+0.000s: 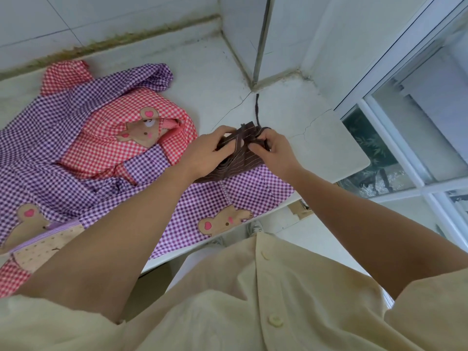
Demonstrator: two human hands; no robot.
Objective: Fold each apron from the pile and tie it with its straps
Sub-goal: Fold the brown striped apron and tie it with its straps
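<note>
Left grip (210,150) and right grip (276,148) are pinching the folded brown pinstriped apron (238,162), its thin dark strap (257,110) trailing straight ahead (nearer the right).

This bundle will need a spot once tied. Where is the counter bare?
The counter is bare right of the brown apron, toward the window, and behind it up to the wall corner. Checked aprons crowd the left and the front edge.
</note>
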